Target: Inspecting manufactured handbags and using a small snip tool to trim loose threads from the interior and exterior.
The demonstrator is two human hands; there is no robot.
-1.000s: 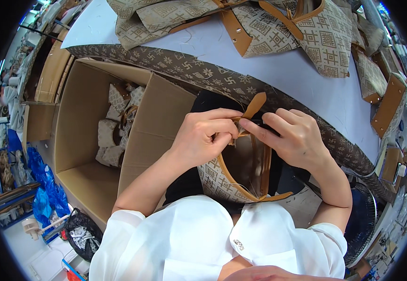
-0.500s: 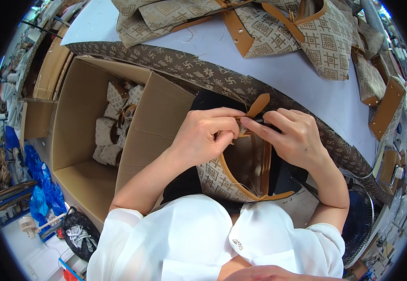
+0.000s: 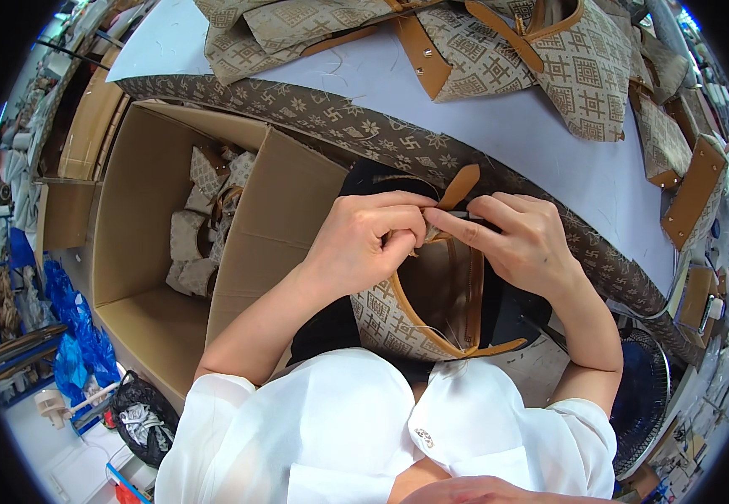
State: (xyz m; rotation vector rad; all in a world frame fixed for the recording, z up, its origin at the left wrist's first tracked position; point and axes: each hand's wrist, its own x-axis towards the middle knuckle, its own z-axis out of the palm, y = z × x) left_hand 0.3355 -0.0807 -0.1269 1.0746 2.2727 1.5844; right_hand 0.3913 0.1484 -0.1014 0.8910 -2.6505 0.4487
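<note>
A patterned beige handbag (image 3: 390,315) with tan trim rests on my lap, its mouth facing up and showing a brown lining and a zip. My left hand (image 3: 377,235) is closed, pinching the far rim of the bag near the base of a pointed tan tab (image 3: 460,186). From the other side, my right hand (image 3: 520,239) presses its index fingertip on the same spot, with the other fingers curled. Something small and dark shows under those curled fingers, and its kind cannot be told. Loose threads (image 3: 440,332) hang at the near rim.
An open cardboard box (image 3: 159,323) at left holds several patterned bag pieces (image 3: 186,237). Ahead, a white-topped table (image 3: 364,80) with patterned edging carries more beige and tan handbags (image 3: 583,80). A black fan (image 3: 640,395) stands at right; a black plastic bag (image 3: 142,416) sits lower left.
Both hands stay at the far rim of the bag, with only slight shifts of the fingers. The tan tab has moved a little to the left and up.
</note>
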